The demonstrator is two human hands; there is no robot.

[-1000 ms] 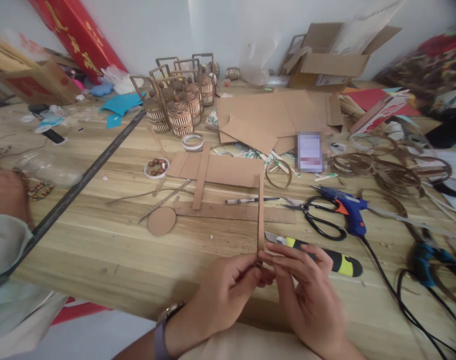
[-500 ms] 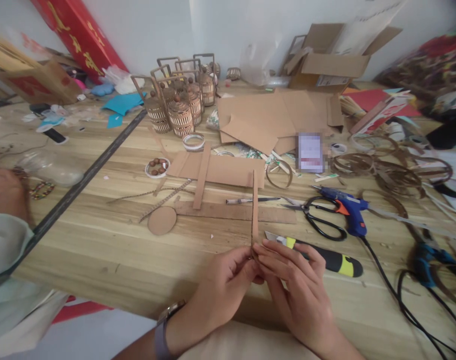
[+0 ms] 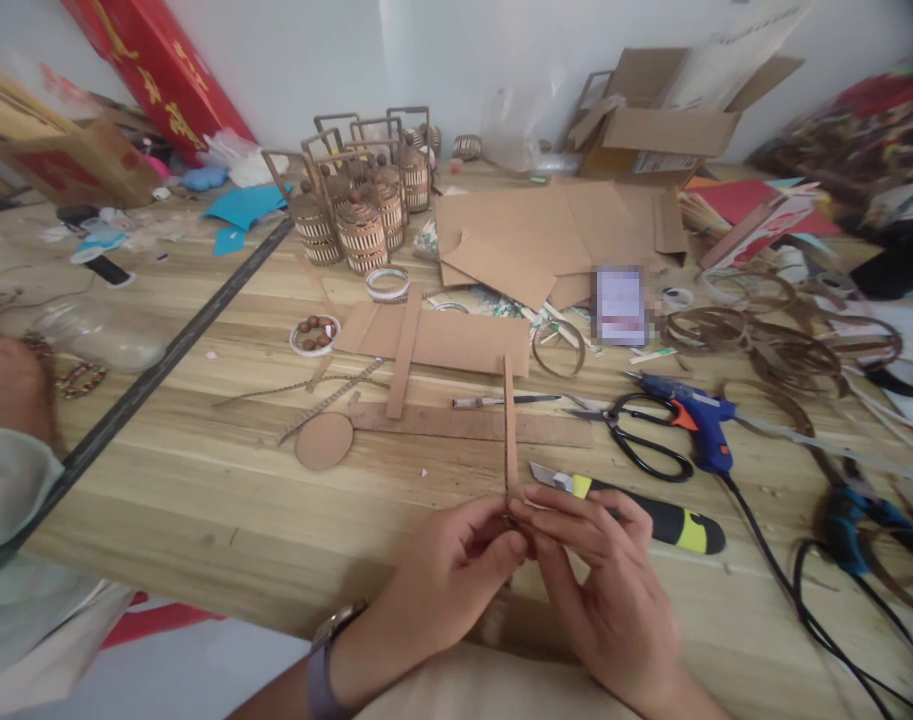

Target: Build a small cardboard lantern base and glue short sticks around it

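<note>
A narrow cardboard strip [image 3: 510, 430] stands out away from me, its lower end pinched between both hands. My left hand [image 3: 456, 560], with a watch [image 3: 336, 625] on the wrist, is closed on the strip from the left. My right hand [image 3: 606, 580] grips it from the right, fingers laid over its near end. Just beyond the right fingers lies a utility knife [image 3: 666, 520] with its blade out. Past the strip's middle are a pen [image 3: 471, 402] and a longer flat cardboard piece [image 3: 456, 425]. A cardboard disc [image 3: 324, 441] rests further left.
Scissors [image 3: 651, 435] and a blue glue gun [image 3: 700, 415] with a trailing cord lie right. Small woven baskets [image 3: 362, 235] with handles stand at the back, near cardboard sheets [image 3: 508, 220]. A dark ruler-like bar [image 3: 178, 345] crosses the left, beside another person's arm [image 3: 13, 390].
The strip's far end has dipped slightly towards me. The fingers of both hands have shifted a little around its near end.
</note>
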